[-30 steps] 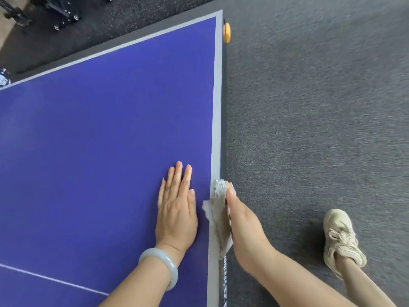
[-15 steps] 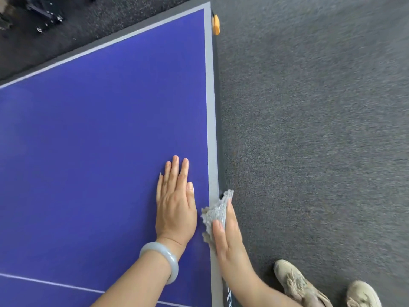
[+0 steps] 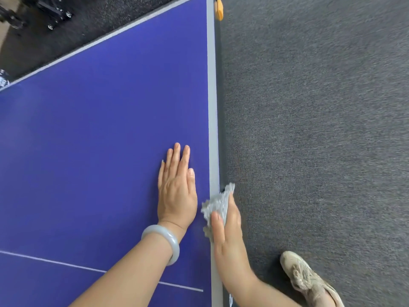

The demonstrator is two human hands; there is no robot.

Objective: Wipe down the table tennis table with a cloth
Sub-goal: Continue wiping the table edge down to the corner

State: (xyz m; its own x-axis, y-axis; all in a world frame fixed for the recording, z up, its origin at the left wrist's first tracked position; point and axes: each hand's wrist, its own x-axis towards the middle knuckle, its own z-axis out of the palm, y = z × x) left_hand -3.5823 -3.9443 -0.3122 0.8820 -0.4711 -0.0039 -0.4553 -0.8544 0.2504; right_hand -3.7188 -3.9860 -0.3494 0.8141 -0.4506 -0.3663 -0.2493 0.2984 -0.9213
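The table tennis table (image 3: 99, 140) has a purple top with a grey border strip along its right edge. My left hand (image 3: 177, 191) lies flat on the top near that edge, fingers straight and together. My right hand (image 3: 228, 235) holds a crumpled grey cloth (image 3: 218, 203) against the edge strip. Its thumb is on top of the cloth and its fingers reach over the side of the table. Part of the cloth is hidden under that hand.
An orange piece (image 3: 219, 9) sticks out at the table's far right corner. Grey carpet (image 3: 321, 129) runs along the right side, with my shoe (image 3: 307, 278) on it near the table. Black wheeled stands (image 3: 51, 16) are on the floor beyond the far edge.
My right hand has turned from the side of the table onto its edge, bunching the cloth under the thumb. My foot has stepped closer to the table. The left hand stays flat.
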